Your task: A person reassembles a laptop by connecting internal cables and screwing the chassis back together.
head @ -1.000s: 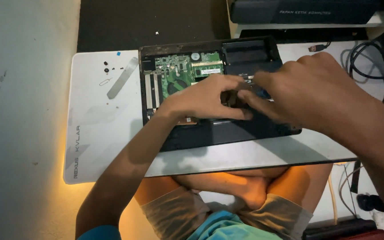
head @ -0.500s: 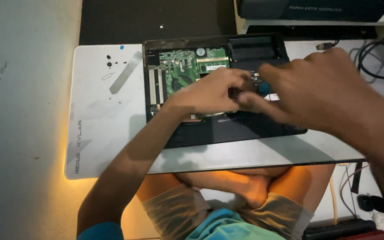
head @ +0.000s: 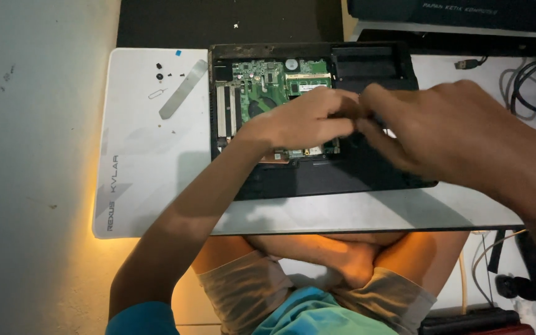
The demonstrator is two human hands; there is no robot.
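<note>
Hands over the laptop (head: 317, 177) — my left hand (head: 299, 124) and right hand (head: 442, 127) meet fingertip to fingertip above the middle of the open case, just right of the green board (head: 268, 87). Blur on both; I cannot tell whether either pinches anything, fingers curled in narrow, nothing seen between them.

Versus half a second ago: left hand pushed further right over the board, right hand slid left and a bit down, so the gap between them has closed. Blue bit seen near my fingers earlier is now hidden. Laptop, mat (head: 150, 186) and loose parts lie in the same places.

Counts: one laptop, base open, lying on one white mat on my lap-side of the floor. One board, one memory stick (head: 308, 84) at its top right, one round coin cell (head: 291, 64). One grey metal strip (head: 183, 90) on the mat left of the laptop. Beside it a few small dark screws (head: 159, 75) — three or four, too small to be sure. One black cable coil (head: 535, 87) at far right, one plug (head: 463, 64) near it.
</note>
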